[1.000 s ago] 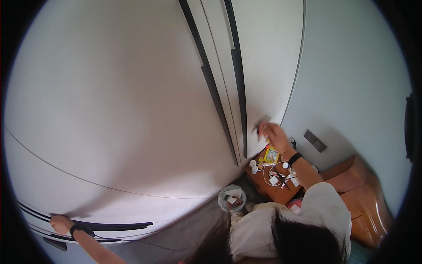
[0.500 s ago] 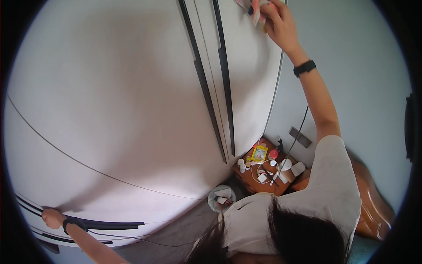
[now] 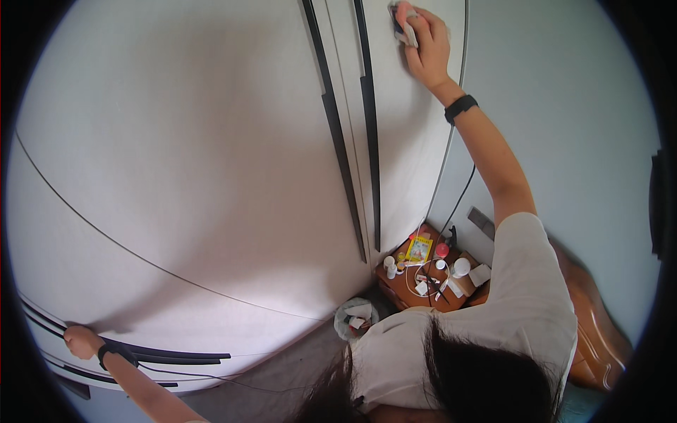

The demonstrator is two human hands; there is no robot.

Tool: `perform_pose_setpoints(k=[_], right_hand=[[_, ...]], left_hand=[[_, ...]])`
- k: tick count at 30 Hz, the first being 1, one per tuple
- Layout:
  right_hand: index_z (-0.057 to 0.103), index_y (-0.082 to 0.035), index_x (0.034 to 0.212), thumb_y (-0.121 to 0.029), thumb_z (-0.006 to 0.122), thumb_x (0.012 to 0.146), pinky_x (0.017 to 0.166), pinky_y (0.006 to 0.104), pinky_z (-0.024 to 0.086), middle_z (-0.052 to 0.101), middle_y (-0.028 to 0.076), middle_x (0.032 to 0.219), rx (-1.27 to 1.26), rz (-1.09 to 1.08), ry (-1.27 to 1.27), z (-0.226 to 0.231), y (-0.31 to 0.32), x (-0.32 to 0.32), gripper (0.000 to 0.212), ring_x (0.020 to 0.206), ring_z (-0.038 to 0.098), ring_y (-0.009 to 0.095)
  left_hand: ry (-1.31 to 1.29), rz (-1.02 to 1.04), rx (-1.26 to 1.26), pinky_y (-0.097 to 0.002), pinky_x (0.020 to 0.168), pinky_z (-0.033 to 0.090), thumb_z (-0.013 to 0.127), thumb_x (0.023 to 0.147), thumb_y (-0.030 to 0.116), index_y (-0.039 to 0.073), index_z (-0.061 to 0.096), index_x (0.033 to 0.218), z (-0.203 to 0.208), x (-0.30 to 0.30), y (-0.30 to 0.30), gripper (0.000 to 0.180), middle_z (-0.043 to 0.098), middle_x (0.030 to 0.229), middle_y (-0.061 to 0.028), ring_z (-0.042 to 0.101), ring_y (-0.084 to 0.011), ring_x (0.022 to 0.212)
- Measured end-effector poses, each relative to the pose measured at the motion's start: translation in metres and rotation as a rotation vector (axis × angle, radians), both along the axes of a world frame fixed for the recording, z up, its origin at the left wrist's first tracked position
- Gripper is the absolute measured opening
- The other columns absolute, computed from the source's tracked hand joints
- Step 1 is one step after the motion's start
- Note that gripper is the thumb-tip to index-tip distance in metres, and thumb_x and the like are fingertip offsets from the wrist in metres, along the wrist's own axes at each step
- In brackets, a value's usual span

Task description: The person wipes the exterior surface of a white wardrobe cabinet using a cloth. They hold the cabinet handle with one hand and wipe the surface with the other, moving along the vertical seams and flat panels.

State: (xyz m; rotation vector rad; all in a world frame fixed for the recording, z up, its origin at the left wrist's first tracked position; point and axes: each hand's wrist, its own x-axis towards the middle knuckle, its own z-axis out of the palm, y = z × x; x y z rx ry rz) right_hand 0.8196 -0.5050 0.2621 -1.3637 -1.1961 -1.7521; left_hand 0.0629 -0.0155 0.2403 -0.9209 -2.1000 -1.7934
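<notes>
A crumpled pink and white cloth (image 3: 404, 22) is gripped in my right hand (image 3: 429, 48), which presses it on the upper part of the white wardrobe door (image 3: 409, 106) at the right. That arm is stretched up, a black band at its wrist. At the lower left, my left hand (image 3: 82, 342) is closed at the end of a long black handle (image 3: 169, 353) on the wardrobe; its fingertips are hidden. Two more long black handles (image 3: 343, 166) run down the doors beside the seam, left of my right hand.
A brown bedside table (image 3: 395, 292) in the corner holds bottles, a yellow packet (image 3: 419, 249), small boxes and a white cable. Beside it stands a lined waste bin (image 3: 347, 331). A dark cord (image 3: 462, 194) hangs by the grey wall (image 3: 564, 127); brown leather furniture (image 3: 596, 345) is at right.
My right hand has moved left and slightly down across the door with the cloth. My left hand stays at the handle, while the whole view has shifted a little.
</notes>
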Motion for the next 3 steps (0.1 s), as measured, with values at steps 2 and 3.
perform_pose_setpoints(k=[2, 3], right_hand=[[0.059, -0.007, 0.105, -0.007, 0.055, 0.067, 0.093, 0.0441, 0.042, 0.054, 0.016, 0.12, 0.056, 0.007, 0.003, -0.022, 0.007, 0.001, 0.039, 0.108, 0.051, 0.036], [0.059, -0.008, 0.104, -0.006, 0.055, 0.065, 0.095, 0.0477, 0.04, 0.053, 0.016, 0.12, 0.07, 0.011, 0.015, -0.035, 0.01, 0.006, 0.039, 0.108, 0.051, 0.037]], left_hand=[[0.01, 0.032, 0.0, -0.0514, 0.086, 0.049, 0.028, 0.084, 0.034, 0.004, 0.071, 0.102, 0.0, -0.007, 0.003, 0.056, 0.065, 0.108, -0.0233, 0.062, -0.0427, 0.097], [0.01, 0.036, 0.005, -0.0514, 0.086, 0.049, 0.028, 0.084, 0.034, 0.004, 0.071, 0.102, 0.003, -0.009, 0.004, 0.056, 0.065, 0.108, -0.0233, 0.062, -0.0427, 0.097]])
